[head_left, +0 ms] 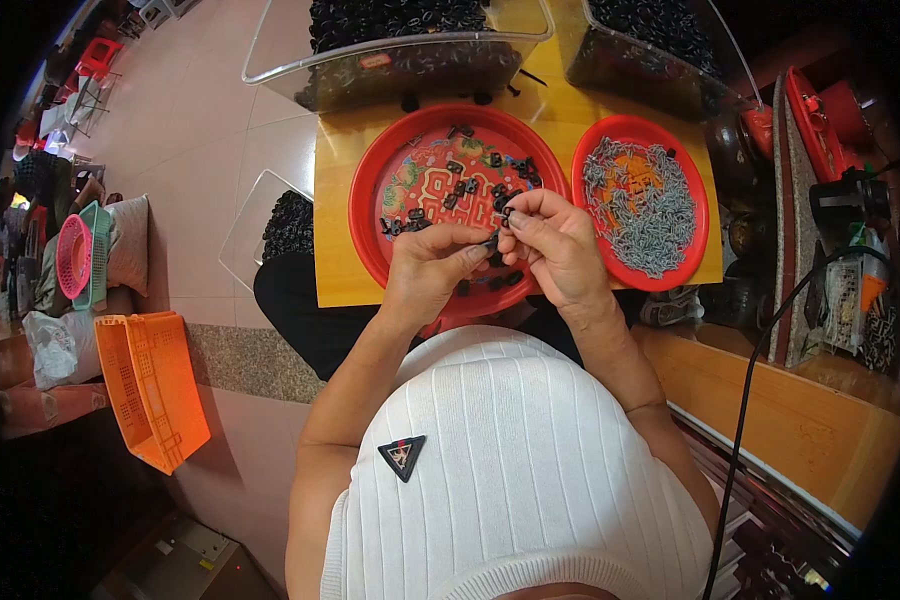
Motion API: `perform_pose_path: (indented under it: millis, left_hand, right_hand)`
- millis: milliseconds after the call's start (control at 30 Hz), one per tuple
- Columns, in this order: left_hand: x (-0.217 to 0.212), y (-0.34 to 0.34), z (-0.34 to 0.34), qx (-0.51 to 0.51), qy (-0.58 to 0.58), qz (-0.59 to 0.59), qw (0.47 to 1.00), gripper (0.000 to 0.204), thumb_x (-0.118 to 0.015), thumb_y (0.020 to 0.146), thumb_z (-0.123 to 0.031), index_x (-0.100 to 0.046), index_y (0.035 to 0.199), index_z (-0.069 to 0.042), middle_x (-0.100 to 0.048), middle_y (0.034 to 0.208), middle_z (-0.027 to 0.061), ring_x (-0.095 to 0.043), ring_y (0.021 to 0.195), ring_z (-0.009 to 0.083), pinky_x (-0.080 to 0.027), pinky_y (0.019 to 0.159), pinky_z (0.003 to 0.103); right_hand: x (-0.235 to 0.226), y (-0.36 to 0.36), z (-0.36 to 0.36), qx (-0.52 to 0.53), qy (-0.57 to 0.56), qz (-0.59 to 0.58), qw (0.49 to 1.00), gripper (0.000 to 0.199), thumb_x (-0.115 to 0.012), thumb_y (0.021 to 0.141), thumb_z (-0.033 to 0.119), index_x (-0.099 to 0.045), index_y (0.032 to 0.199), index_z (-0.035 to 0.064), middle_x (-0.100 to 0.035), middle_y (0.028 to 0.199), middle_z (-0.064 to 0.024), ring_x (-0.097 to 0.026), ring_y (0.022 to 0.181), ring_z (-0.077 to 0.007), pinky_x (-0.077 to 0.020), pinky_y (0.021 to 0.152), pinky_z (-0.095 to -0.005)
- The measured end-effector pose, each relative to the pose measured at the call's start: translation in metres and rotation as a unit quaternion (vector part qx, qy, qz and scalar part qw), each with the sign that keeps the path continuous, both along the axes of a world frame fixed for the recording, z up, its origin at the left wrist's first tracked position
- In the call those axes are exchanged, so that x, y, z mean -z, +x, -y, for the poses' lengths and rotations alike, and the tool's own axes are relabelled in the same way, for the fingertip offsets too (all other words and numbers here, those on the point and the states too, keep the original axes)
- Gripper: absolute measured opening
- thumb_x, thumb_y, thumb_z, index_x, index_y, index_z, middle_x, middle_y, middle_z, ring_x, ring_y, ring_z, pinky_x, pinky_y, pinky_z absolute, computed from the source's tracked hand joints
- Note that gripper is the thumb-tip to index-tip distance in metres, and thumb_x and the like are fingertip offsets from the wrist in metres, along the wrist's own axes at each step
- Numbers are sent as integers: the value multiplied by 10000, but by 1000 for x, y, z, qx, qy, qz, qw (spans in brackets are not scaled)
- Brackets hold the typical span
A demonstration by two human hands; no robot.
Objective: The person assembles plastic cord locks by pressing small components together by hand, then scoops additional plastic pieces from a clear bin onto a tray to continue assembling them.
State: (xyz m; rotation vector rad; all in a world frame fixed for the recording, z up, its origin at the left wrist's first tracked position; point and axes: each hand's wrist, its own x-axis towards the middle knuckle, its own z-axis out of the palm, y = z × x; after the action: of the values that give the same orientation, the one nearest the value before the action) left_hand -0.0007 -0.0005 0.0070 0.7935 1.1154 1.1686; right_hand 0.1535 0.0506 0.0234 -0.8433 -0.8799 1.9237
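Note:
Both my hands meet over the near right part of a round red tray [363, 215] with a patterned bottom. My left hand [432, 268] pinches a small black plastic part [492, 242] between thumb and fingers. Close against it, my right hand [555, 240] has thumb and forefinger pressed together at the same spot; whatever they grip is too small to make out. Several small black parts [460, 187] lie scattered in the tray. To the right, a red oval tray [703, 215] holds many silver screws [650, 225].
Two clear bins [410, 75] [650, 70] full of black parts stand at the table's far side. Another clear bin [288, 225] sits left of the yellow table [335, 270]. An orange crate [155, 390] rests on the floor at left. A black cable [745, 400] hangs at right.

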Motion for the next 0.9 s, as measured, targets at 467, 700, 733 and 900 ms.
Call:
perform_pose_path:
  millis: [467,700,733,900]
  left_hand:
    - [8,-10,9,-85,49,168,981,219,-581,737,83,-560,948,27,-604,836,95,-584,733,133,-501,658,246]
    - [4,-12,11,-110,49,213,970,180,-555,769,59,-556,947,35,-600,849,98,-589,742,147,-506,663,255]
    - [4,-12,11,-113,52,193,973,188,-553,772,55,-551,959,33,-600,846,98,-590,741,149,-508,658,258]
    - [2,-11,11,-152,57,128,978,191,-553,777,42,-543,967,22,-602,816,101,-595,736,157,-516,643,274]
  right_hand:
    - [0,-19,3,-34,-6,-27,999,133,-500,822,29,-507,947,-14,-577,756,-83,-580,642,-130,-486,560,-223]
    - [3,-26,9,-64,-21,-40,997,121,-513,817,27,-509,930,-16,-571,764,-77,-576,649,-121,-486,563,-217]
    - [2,-27,10,-71,-21,-36,997,119,-521,812,29,-515,922,-16,-569,766,-71,-573,651,-115,-481,561,-214]
    - [5,-30,12,-66,-13,-28,997,113,-507,824,29,-508,928,-15,-574,746,-78,-572,630,-115,-478,538,-205]
